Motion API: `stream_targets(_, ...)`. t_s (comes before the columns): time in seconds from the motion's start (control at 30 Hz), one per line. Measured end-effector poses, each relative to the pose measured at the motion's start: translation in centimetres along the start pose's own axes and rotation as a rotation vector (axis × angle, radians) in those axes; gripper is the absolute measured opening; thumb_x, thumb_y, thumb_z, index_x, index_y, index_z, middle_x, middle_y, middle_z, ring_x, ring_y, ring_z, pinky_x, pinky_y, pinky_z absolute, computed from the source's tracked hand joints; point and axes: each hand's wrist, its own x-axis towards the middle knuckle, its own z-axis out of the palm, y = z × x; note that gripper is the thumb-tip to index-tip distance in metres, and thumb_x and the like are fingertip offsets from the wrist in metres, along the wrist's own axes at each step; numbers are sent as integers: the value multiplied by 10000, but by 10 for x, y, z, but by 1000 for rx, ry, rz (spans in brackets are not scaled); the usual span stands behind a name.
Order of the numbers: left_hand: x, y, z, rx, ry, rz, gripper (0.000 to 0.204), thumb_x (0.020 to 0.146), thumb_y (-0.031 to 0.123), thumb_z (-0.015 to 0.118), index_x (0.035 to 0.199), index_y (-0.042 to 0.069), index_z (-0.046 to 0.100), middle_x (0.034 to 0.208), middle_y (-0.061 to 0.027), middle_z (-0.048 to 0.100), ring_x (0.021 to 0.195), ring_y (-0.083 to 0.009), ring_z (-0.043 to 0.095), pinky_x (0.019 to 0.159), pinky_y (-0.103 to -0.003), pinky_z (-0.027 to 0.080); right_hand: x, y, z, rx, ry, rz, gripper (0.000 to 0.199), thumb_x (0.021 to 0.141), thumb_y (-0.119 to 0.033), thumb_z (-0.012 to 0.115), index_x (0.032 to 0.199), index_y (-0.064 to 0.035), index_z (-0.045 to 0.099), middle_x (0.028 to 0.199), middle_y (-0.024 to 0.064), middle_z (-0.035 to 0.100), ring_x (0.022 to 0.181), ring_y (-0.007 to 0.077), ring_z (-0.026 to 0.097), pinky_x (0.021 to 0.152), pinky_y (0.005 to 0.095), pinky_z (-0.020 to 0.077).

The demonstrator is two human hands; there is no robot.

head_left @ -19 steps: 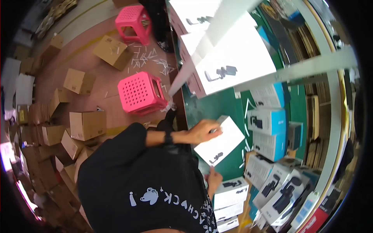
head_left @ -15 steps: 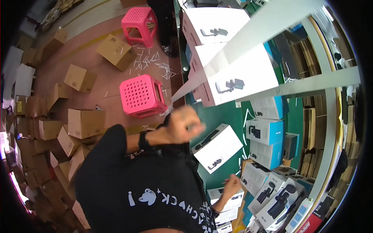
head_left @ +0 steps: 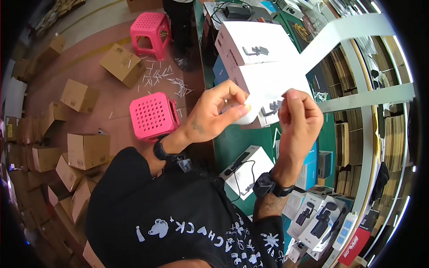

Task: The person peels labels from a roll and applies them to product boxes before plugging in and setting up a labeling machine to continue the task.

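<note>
Pinching whitish piece [head_left: 245,117] at 12 o'clock from white box [head_left: 243,172], likely for control: left hand [head_left: 212,114]. Right hand [head_left: 300,118], 1 o'clock, fingertips pressed together, contents unclear. Counter [head_left: 229,142] carries box, presumably freeing both hands.

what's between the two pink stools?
In the head view, scattered white strips lie on the floor between the near pink stool and the far pink stool; a cardboard box sits to their left.
</note>
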Motion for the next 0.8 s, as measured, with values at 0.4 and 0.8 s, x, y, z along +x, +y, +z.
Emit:
stream_targets(0.4, 1, 52, 2, -300, -269, -226, 332, 930, 69, 546, 1207, -96, 468, 1005, -164, 665, 958, -180, 646, 860, -298, 513, -8, -19, 12, 237, -9, 51, 212, 912, -137, 612, 755, 4, 593, 534, 15, 516, 425, 44, 409, 411, 182, 283)
stream_targets(0.8, 14, 69, 11, -238, -305, -201, 264, 941, 99, 555, 1113, -100, 541, 902, -193, 681, 794, -225, 688, 726, -331, 566, -28, -25, 19, -30, 290, -418, 464, 938, -58, 556, 1334, 65, 348, 843, 107, 638, 638, 77, 557, 555, 188, 408)
